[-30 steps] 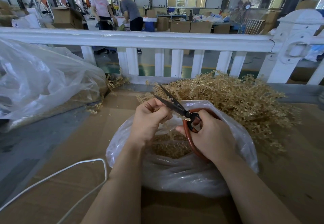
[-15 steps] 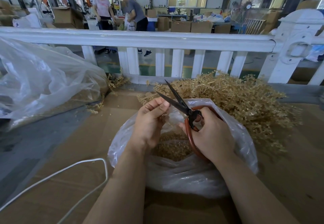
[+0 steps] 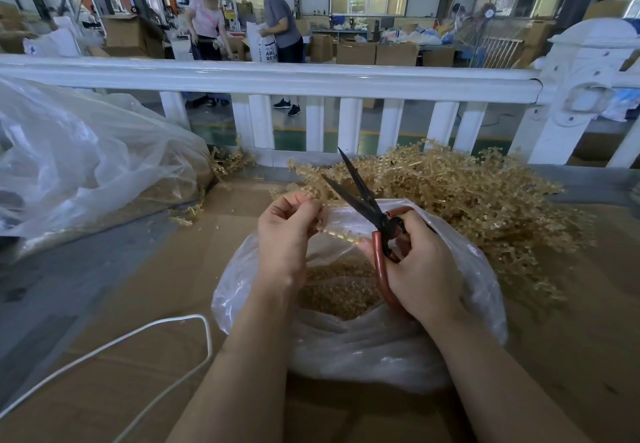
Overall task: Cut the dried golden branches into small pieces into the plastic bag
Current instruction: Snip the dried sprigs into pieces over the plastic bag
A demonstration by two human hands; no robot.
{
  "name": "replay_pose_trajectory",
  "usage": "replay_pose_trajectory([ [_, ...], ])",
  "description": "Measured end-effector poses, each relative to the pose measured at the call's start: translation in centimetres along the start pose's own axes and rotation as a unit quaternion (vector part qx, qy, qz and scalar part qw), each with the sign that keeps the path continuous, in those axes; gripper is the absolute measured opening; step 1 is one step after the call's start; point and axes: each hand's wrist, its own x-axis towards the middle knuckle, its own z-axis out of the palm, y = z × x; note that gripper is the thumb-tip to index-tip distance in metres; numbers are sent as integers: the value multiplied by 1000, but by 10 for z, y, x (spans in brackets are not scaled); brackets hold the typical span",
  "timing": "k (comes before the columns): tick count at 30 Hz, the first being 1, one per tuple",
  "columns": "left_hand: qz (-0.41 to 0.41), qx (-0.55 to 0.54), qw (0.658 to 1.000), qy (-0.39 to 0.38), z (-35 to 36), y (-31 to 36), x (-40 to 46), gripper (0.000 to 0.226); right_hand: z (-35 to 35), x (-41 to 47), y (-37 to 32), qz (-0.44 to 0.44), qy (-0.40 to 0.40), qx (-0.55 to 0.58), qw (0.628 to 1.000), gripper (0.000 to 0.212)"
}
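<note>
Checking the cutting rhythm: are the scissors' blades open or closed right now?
Open: the scissors show two dark blades spread in a V above the plastic bag.

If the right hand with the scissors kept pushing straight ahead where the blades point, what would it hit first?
Probably the pile of golden branches just behind the scissors, then the white railing; depth is unclear.

Our left hand [image 3: 284, 234] is raised with fingers curled, pinching something thin. Our right hand [image 3: 420, 262] grips handles, and both forearms reach forward.
</note>
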Motion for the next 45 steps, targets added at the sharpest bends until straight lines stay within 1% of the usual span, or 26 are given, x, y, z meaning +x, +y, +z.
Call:
replay_pose_trajectory([
  [4,9,0,1000,15,0,-1,1,16,0,-2,0,-13,24,1,1000,28],
  [7,-9,-21,1000,19,-1,-1,2,15,0,-3,1,-16,32,24,999,24],
  [9,-6,-3,1000,16,-1,-2,2,16,-1,-2,1,-13,41,42,998,22],
  [12,7,27,1000,-4,-1,-2,1,16,-2,0,1,0,18,25,1000,28],
  [16,19,49,996,-66,-3,-2,0,1,0,4,3,-12,-13,-67,998,43],
  [18,14,58,995,-86,-1,-1,-2,4,2,5,5,-23,-20,-91,995,46],
  [22,5,35,994,-105,1,1,-2,17,2,6,8,-35,-23,-101,994,47],
  [24,1,25,994,-108,0,2,-3,19,1,7,8,-45,-25,-103,993,48],
  [28,-22,28,994,-107,-1,2,-3,13,0,6,5,-61,-13,-102,993,46],
  [31,-29,34,992,-119,-2,2,-2,19,1,4,4,-75,1,-99,992,43],
  [35,-26,19,991,-129,-2,1,-3,12,1,5,7,-67,5,-112,991,46],
  [38,-20,11,989,-144,-3,0,-3,10,2,6,8,-58,2,-119,991,46],
  [42,-12,16,988,-156,-4,-1,-2,16,2,5,8,-58,5,-120,991,45],
  [45,-16,19,988,-153,-4,-2,-1,11,1,6,8,-71,0,-124,990,44],
])
